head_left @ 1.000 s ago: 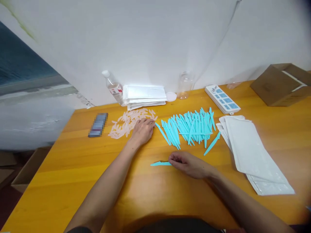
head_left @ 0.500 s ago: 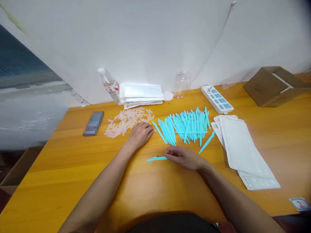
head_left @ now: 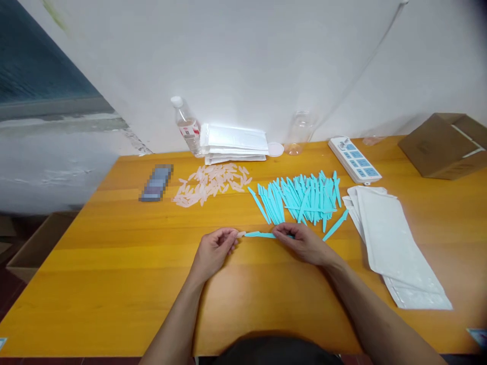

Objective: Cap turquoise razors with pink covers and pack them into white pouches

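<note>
My right hand (head_left: pixel 300 243) pinches one end of a turquoise plastic blade (head_left: pixel 261 234) held just above the orange table (head_left: pixel 114 253). My left hand (head_left: pixel 215 249) pinches a small pale pink cap (head_left: pixel 240 234) at the blade's tip. Both hands sit close together near the table's middle. Behind them lie a pile of turquoise blades (head_left: pixel 302 196) and a scatter of pink caps (head_left: pixel 211 183).
A stack of white pouches (head_left: pixel 391 243) lies at the right, another white stack (head_left: pixel 234 143) by the wall. A water bottle (head_left: pixel 186 125), clear jar (head_left: pixel 298 133), power strip (head_left: pixel 354 159), cardboard box (head_left: pixel 443 145) and phone (head_left: pixel 155 182) stand along the back.
My left hand left the pink cap pile and came toward me with one cap, meeting the blade tip. My right hand lifted the blade slightly.
</note>
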